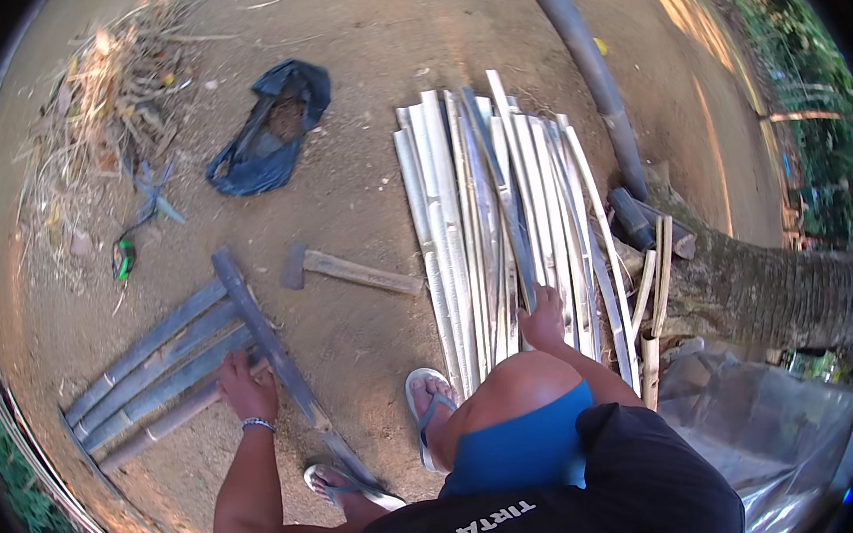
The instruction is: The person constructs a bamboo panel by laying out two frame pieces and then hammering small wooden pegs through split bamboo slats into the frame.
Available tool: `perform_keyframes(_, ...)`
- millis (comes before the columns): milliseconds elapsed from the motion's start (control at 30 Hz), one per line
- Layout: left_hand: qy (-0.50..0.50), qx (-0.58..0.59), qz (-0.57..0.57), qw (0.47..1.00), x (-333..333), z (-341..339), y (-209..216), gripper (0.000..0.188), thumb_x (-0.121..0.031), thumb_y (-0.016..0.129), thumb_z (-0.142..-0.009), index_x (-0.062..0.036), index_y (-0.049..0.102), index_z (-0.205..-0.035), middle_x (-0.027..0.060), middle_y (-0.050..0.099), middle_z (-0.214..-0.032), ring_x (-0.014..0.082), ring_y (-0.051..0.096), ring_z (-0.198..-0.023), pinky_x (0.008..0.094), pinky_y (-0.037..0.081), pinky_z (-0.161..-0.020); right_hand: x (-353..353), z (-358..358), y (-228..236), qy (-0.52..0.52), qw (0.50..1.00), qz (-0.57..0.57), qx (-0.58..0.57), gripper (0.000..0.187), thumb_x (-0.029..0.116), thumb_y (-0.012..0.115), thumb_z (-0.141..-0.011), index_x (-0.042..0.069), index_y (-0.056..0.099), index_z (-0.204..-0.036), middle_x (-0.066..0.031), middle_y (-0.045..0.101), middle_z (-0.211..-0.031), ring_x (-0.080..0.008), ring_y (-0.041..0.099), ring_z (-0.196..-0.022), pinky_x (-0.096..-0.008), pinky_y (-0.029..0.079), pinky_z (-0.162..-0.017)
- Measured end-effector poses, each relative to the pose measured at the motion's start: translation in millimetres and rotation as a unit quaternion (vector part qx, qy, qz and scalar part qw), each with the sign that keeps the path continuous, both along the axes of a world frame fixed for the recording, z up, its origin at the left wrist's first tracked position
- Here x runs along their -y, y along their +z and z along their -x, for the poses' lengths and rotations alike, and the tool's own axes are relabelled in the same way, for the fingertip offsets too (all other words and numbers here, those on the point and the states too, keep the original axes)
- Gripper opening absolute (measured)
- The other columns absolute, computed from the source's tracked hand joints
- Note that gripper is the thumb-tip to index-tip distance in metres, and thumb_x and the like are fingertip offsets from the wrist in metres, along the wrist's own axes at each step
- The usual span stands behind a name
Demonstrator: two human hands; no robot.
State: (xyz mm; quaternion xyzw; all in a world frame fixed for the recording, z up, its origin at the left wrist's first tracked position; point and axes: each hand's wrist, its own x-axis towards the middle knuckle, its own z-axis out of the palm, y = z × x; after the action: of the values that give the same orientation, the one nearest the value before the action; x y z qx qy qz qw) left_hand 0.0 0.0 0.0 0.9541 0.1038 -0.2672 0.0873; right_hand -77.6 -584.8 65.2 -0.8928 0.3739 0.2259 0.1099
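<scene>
My left hand (248, 389), with a bracelet at the wrist, lies over the end of a brownish bamboo piece (163, 423). Its fingers look spread rather than wrapped round it. That piece lies beside several dark split bamboo lengths (158, 350), whose ends meet a longer dark bamboo bar (263, 324). On the right, my right hand (543, 321) is closed on the near end of a dark bamboo strip (503, 195). This strip rests on top of a wide spread of pale split bamboo strips (438, 180).
Between the two groups lies an axe (362, 272). Farther off are a dark plastic bag (275, 128), a pile of dry shavings (118, 100) and a green-and-black object (124, 258). A long bamboo pole (586, 59), a trunk (759, 285) and plastic sheeting (759, 416) occupy the right.
</scene>
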Motion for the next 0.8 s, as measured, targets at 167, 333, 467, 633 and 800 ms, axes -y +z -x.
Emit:
perform_keyframes(167, -0.129, -0.05, -0.013, 0.99, 85.1, -21.0, 47.8, 0.103, -0.045, 0.08, -0.083, -0.0212, 0.024, -0.166, 0.0201, 0.002, -0.175, 0.0391, 0.009, -0.161, 0.0646, 0.012, -0.124, 55.2, 17.6, -1.4, -0.14, 0.988, 0.07, 0.018, 0.084, 0.035, 0.071, -0.094, 0.014, 0.028, -0.163, -0.0176, 0.031, -0.164, -0.0392, 0.033, -0.149, -0.0515, 0.038, -0.119)
perform_keyframes(333, -0.141, -0.137, -0.048, 0.979, 93.1, -28.5, 64.6, 0.112, -0.049, 0.08, -0.082, -0.0225, 0.013, -0.168, 0.0245, -0.009, -0.173, 0.0398, 0.005, -0.161, 0.0659, 0.01, -0.124, 54.0, 78.6, -32.4, -0.148, 0.987, 0.055, -0.039, 0.09, 0.044, 0.07, -0.096, 0.024, 0.017, -0.166, -0.016, 0.035, -0.162, -0.0413, 0.039, -0.147, -0.0517, 0.039, -0.119)
perform_keyframes(467, -0.172, -0.152, -0.067, 0.971, 87.4, -31.2, 62.5, 0.119, -0.052, 0.082, -0.079, -0.0224, 0.009, -0.169, 0.0266, -0.012, -0.172, 0.0402, 0.003, -0.161, 0.0669, 0.008, -0.124, 65.9, 86.6, -38.8, -0.14, 0.988, 0.04, 0.05, 0.091, 0.034, 0.08, -0.09, 0.017, 0.027, -0.162, -0.019, 0.053, -0.144, -0.0372, 0.05, -0.137, -0.0483, 0.043, -0.114)
perform_keyframes(633, -0.173, -0.181, -0.072, 0.966, 88.9, -36.4, 61.8, 0.126, -0.058, 0.084, -0.074, -0.0216, 0.008, -0.169, 0.0278, -0.015, -0.171, 0.0406, 0.001, -0.161, 0.0674, 0.008, -0.123, 81.2, 89.6, -30.9, -0.14, 0.989, -0.032, 0.043, 0.092, 0.029, 0.09, -0.08, 0.01, 0.039, -0.154, -0.0202, 0.058, -0.14, -0.0363, 0.056, -0.131, -0.0448, 0.046, -0.112)
perform_keyframes(800, -0.173, -0.186, -0.069, 0.965, 91.8, -36.9, 65.5, 0.126, -0.058, 0.084, -0.075, -0.0208, 0.008, -0.169, 0.0287, -0.017, -0.171, 0.0412, 0.001, -0.161, 0.0669, 0.008, -0.124, 63.3, 86.9, -18.1, -0.124, 0.991, -0.025, 0.051, 0.092, 0.025, 0.092, -0.076, 0.007, 0.042, -0.15, -0.0227, 0.06, -0.138, -0.0391, 0.057, -0.131, -0.0452, 0.046, -0.112)
